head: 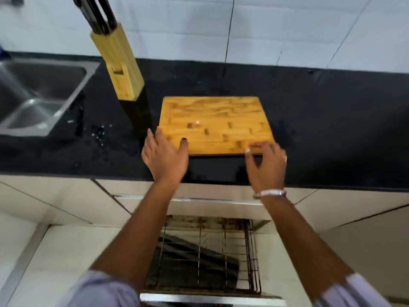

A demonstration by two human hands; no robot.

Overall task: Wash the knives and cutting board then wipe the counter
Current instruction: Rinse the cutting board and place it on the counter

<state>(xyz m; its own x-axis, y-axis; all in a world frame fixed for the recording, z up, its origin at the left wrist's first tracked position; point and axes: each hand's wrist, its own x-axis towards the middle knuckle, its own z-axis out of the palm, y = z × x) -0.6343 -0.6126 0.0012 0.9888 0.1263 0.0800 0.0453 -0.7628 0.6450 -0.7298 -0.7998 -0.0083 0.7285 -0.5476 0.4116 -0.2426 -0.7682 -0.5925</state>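
Observation:
A wooden cutting board (214,122) lies flat on the black counter (332,129), its near edge toward me. My left hand (164,155) is at the board's near left corner, fingers spread, thumb resting on the wood. My right hand (266,165) is at the near right corner, fingers loosely curled over the edge. A wooden knife block (120,69) with black-handled knives (95,12) stands left of the board.
A steel sink (33,91) is set in the counter at the left, with water drops on the counter beside it. Below the counter an open drawer with a wire rack (205,255) holds a dark tray. White tiles form the back wall.

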